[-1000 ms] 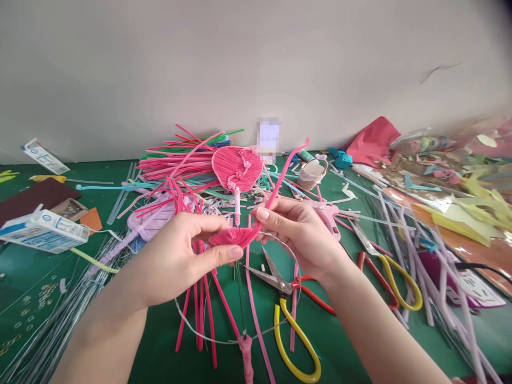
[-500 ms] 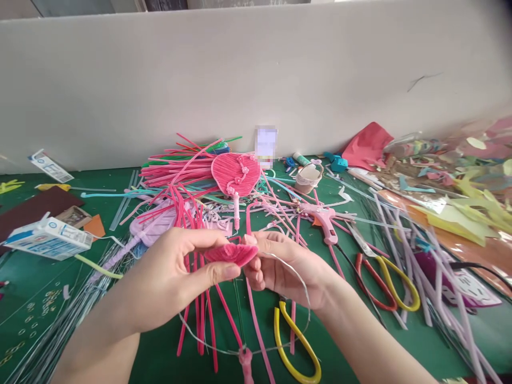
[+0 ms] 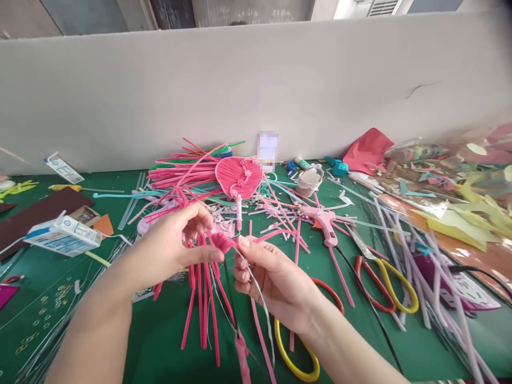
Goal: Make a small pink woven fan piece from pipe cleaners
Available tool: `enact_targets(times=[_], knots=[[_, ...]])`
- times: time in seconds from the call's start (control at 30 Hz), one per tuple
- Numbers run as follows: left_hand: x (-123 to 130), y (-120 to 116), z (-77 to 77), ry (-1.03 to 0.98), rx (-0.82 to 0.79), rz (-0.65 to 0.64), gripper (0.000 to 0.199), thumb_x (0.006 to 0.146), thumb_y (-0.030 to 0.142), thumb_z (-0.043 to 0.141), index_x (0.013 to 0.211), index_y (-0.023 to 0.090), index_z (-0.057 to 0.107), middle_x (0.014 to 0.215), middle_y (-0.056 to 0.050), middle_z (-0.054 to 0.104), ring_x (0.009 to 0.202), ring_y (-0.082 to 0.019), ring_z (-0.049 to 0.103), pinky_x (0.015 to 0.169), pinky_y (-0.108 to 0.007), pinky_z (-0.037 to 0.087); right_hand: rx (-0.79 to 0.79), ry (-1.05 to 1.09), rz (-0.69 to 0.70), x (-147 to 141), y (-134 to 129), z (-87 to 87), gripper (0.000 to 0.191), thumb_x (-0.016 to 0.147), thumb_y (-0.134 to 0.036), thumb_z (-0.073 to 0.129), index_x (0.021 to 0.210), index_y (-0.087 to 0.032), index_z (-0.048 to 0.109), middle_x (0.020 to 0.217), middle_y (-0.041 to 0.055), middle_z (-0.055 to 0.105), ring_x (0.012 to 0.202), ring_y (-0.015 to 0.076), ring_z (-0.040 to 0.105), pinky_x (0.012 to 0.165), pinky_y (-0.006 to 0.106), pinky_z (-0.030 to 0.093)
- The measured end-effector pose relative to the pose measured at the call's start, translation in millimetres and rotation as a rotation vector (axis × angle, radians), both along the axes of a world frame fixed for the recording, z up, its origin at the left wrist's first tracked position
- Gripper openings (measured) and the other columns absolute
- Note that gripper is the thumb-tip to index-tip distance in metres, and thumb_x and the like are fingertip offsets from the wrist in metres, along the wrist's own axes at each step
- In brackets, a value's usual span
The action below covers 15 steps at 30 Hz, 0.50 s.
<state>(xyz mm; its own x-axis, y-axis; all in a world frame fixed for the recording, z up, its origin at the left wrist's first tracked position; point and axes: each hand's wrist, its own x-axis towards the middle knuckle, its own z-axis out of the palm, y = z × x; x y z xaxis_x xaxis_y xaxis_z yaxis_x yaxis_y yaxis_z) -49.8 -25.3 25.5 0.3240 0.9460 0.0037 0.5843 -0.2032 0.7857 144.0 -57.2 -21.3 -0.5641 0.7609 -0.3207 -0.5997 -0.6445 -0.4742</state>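
A small pink fuzzy piece of coiled pipe cleaner [image 3: 222, 241] is between my two hands, above the green table. My right hand [image 3: 276, 277] is closed, thumb and fingers pinching the right end of this piece. A thin pale wire [image 3: 262, 298] hangs in a curve from the pinch. My left hand [image 3: 176, 248] is at the piece's left side, its fingers curled but parted from the thumb, which lies just below the piece. Under the hands, a pink-wrapped stem [image 3: 242, 358] with thin wires points upward. Several loose pink pipe cleaners [image 3: 204, 298] lie behind it.
A pink heart-shaped fan [image 3: 239, 178] lies ahead on piled pipe cleaners. On the right are a pink glue gun [image 3: 326, 224], red-and-yellow-handled scissors [image 3: 396, 282] and paper scraps. A yellow handle loop [image 3: 296, 362] lies beside my right forearm. A white-and-blue box [image 3: 64, 234] stands left.
My left fingers have parted from their pinch on the pink piece, which has turned and looks narrower. The wire loop has swung down into a hanging curve. The view has tilted up slightly.
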Motion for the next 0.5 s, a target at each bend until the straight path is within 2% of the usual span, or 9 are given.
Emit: enact_targets(times=[0.07,0.13,0.17,0.37,0.5], knots=[[-2.9,-2.8,2.7,-0.039,-0.104,0.004,0.045,0.081,0.065,0.066,0.073,0.021,0.058,0.064,0.004,0.049,0.058,-0.014,0.045,0.052,-0.024,0.038,0.025,-0.035,-0.072,-7.5,-2.4,-2.2,0.034,0.066,-0.037,0.09,0.072,-0.017,0.064,0.061,-0.0057,0.062,0.051,0.0032,0.055,0.051,0.014,0.041],[-3.9,-6.3,5.7,-0.072,-0.206,0.011,0.054,0.09,0.069,0.048,0.068,0.02,0.056,0.061,0.002,0.051,0.056,-0.014,0.046,0.051,-0.024,0.039,0.058,-0.075,-0.111,-14.4,-4.0,-3.6,0.033,0.068,-0.039,0.089,0.072,-0.017,0.064,0.063,-0.0054,0.063,0.051,0.0036,0.056,0.05,0.015,0.041],[-4.0,-7.5,7.5,-0.075,-0.239,0.012,0.055,0.091,0.068,0.046,0.068,0.02,0.057,0.062,0.001,0.052,0.056,-0.014,0.047,0.051,-0.024,0.039,0.079,-0.095,-0.12,-17.3,-4.4,-3.7,0.033,0.069,-0.04,0.088,0.071,-0.017,0.064,0.063,-0.0053,0.063,0.051,0.0038,0.056,0.05,0.015,0.041],[-7.3,-3.7,22.8,0.063,-0.281,-0.062,0.035,0.083,0.05,0.067,0.066,0.02,0.059,0.057,0.005,0.039,0.05,-0.01,0.034,0.043,-0.021,0.025,0.257,-0.221,-0.171,-28.2,-3.8,2.0,0.031,0.067,-0.037,0.089,0.069,-0.018,0.064,0.057,-0.0065,0.057,0.05,0.0049,0.05,0.05,0.017,0.039],[-12.6,-2.7,27.5,0.145,-0.184,-0.095,0.034,0.084,0.046,0.062,0.061,0.02,0.06,0.055,0.005,0.039,0.049,-0.01,0.034,0.043,-0.02,0.026,0.433,-0.338,-0.204,-27.5,-7.9,1.5,0.025,0.07,-0.034,0.086,0.076,-0.018,0.069,0.063,-0.0041,0.061,0.053,0.0061,0.05,0.051,0.019,0.041]])
